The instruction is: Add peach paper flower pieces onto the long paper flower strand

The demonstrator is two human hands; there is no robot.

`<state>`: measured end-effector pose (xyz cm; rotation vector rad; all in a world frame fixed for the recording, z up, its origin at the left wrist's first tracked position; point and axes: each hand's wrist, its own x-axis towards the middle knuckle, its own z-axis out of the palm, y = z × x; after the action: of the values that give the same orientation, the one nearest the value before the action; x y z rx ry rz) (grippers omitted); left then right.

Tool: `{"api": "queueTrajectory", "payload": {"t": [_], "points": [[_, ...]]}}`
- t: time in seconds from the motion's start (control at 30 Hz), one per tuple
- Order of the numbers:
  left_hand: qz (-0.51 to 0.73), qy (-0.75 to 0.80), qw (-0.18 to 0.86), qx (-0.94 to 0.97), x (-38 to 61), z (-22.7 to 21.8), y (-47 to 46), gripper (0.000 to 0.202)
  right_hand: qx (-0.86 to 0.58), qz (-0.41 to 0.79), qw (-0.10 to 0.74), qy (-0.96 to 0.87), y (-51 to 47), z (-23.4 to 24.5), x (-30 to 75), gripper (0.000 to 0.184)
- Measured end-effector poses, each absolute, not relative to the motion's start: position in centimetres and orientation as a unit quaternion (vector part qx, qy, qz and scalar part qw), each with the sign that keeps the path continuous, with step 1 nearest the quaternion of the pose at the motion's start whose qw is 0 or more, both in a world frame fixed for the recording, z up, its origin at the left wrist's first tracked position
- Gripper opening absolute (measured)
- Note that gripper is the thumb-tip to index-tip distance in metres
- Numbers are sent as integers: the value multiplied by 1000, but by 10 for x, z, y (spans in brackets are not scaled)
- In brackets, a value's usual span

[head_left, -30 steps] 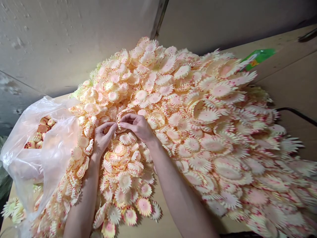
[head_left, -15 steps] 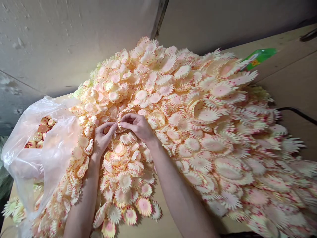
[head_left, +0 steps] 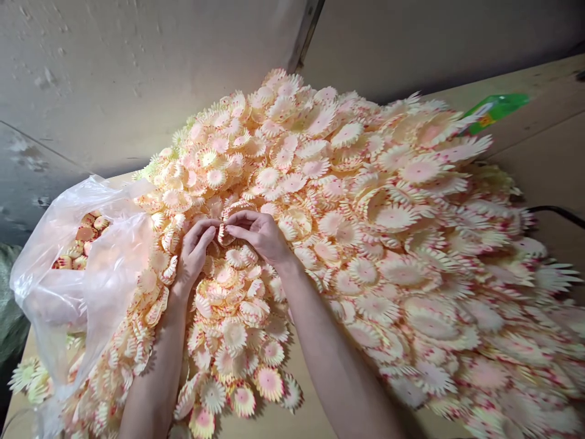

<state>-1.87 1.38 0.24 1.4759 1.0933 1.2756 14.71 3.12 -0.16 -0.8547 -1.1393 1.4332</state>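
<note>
My left hand (head_left: 195,249) and my right hand (head_left: 259,236) meet over the pile, thumbs and fingertips pinched close together. Between them is a small pale flower piece (head_left: 222,234) with a fringed, red-tipped edge, seen nearly edge-on. Both hands appear to grip it, one from each side; the fingers partly cover it. All around lies a large heap of cream-and-pink artificial flower petal discs (head_left: 356,213). Under my wrists, more of these discs (head_left: 234,335) spread toward the near edge.
At left a clear plastic bag (head_left: 109,277) holds several stacked, rolled flower pieces (head_left: 86,235). A green packet (head_left: 503,110) lies behind the heap at right, near a black cable (head_left: 557,212). A wall (head_left: 137,73) stands behind the wooden table (head_left: 278,421).
The whole view has shifted slightly, so things sit a little further right. My fingertips have drawn a bit apart, and the flower piece between them shows more clearly.
</note>
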Motion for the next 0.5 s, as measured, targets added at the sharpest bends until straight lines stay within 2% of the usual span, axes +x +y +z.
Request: {"api": "queueTrajectory", "payload": {"t": [0.23,0.5], "points": [[527,405,467,583,-14,1,13,23,-352,612,524,-476,29,2,147,27],[537,417,469,563,-15,2,12,20,-341,633,499,-484,27,6,148,24]]}}
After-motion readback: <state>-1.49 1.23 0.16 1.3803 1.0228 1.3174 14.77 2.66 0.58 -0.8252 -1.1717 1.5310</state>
